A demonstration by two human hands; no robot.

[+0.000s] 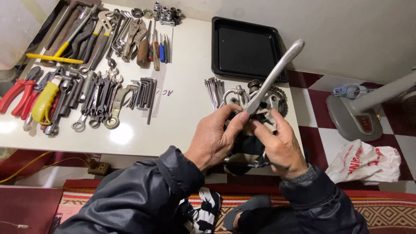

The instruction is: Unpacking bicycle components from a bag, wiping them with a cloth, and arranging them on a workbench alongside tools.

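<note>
Crank arm (277,69), silver metal, sits at centre frame, its long axis running from the hands at lower centre up to the upper right, above the white table (182,112). Both hands meet at its lower end. Left hand (216,141) is closed on that end, thumb pressed along it. Right hand (279,145) pinches a black-and-white striped rag (251,151) against it. Black tray (247,47) lies upper centre; wrenches (97,102) lie left; spokes (215,91) rest just above the left hand.

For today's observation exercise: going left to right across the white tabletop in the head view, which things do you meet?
Red-handled pliers → yellow-handled tool → row of spanners → hex keys → bundle of spokes → toothed sprocket.
</note>
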